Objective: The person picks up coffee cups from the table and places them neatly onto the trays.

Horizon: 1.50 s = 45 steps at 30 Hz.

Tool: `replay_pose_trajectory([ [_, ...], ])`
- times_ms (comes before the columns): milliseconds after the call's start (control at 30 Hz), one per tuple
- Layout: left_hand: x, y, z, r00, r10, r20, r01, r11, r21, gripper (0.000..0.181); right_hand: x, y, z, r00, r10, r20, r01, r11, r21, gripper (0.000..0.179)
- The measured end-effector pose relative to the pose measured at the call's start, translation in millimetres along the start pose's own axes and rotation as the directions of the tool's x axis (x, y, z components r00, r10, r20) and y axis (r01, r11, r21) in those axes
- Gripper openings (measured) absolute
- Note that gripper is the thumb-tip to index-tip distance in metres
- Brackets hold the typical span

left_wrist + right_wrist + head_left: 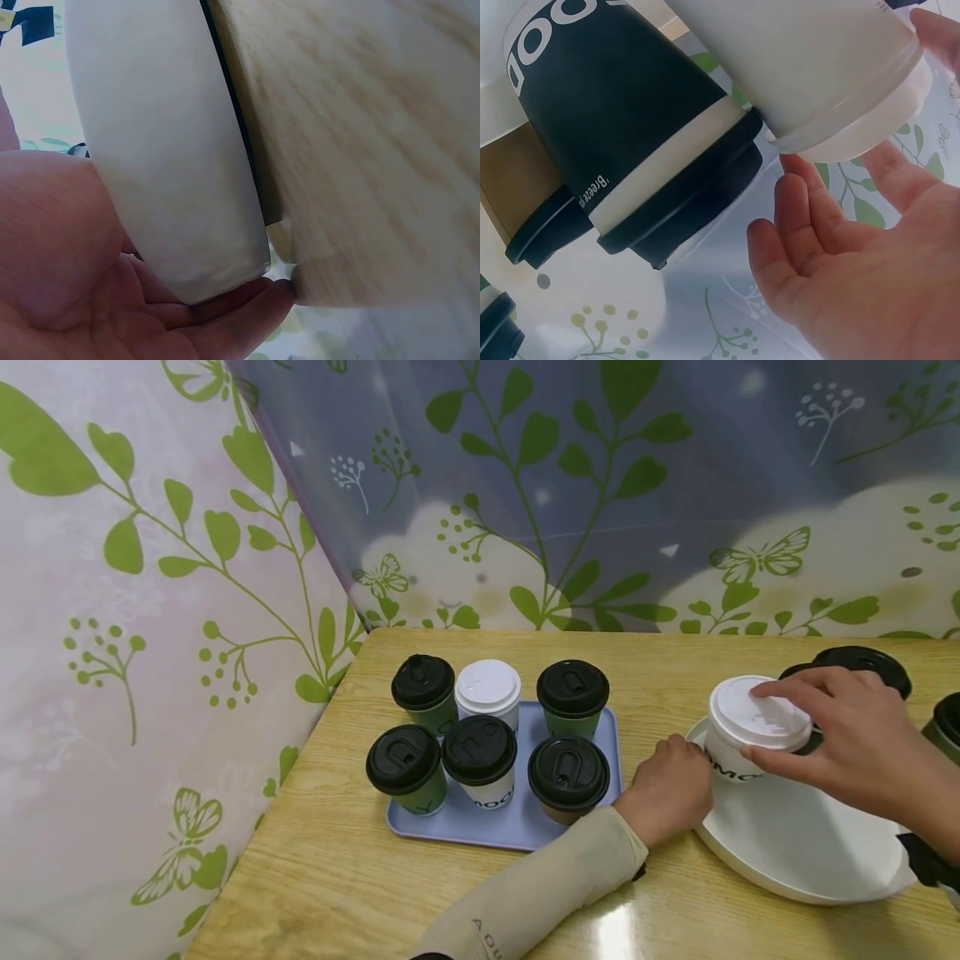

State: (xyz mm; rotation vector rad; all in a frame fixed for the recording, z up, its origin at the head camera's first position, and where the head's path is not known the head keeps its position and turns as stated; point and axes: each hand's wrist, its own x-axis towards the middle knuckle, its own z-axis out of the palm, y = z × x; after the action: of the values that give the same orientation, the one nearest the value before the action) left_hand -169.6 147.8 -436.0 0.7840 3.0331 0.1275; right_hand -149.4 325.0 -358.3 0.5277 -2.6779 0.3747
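Observation:
My left hand (667, 789) grips the left rim of a white round tray (817, 872); in the left wrist view its fingers (240, 322) curl at the tray's edge. My right hand (862, 743) holds a white paper cup (731, 760) by its white lid (761, 714), with thumb and fingers on either side of the lid. That cup is over the tray's back left part. Beside it in the right wrist view is a dark green cup (630, 112) with a black lid, mostly hidden behind my right hand in the head view.
A lilac rectangular tray (465, 837) bears several lidded paper cups, mostly black-lidded, with one white-lidded cup (487, 685) at the back. Another black-lidded cup (947, 727) stands at the far right. The wooden table (300, 877) meets patterned walls at its back and left.

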Motion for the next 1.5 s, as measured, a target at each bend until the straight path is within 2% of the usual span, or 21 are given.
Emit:
replay_pose_trajectory([
  [167,0.2,-0.2,-0.4,1.0,0.002,-0.002,-0.002,1.0,-0.021,0.016,1.5,0.5,3.1,1.0,0.018,0.009,-0.018,1.0,-0.01,0.066],
  [467,-0.4,-0.1,-1.1,1.0,-0.001,-0.011,0.001,1.0,-0.001,0.016,3.4,0.4,6.8,0.999,0.045,0.029,-0.045,0.999,-0.008,0.067],
  [1200,0.1,1.2,-0.4,0.999,-0.041,0.001,0.041,0.999,-0.03,0.018,7.1,-2.8,13.0,0.999,0.037,0.025,-0.037,0.999,-0.016,0.064],
  [1500,0.0,0.8,0.6,0.998,-0.045,-0.036,0.045,0.999,-0.006,0.015,7.0,-6.9,15.9,0.999,0.051,0.017,-0.05,0.998,-0.046,0.064],
])
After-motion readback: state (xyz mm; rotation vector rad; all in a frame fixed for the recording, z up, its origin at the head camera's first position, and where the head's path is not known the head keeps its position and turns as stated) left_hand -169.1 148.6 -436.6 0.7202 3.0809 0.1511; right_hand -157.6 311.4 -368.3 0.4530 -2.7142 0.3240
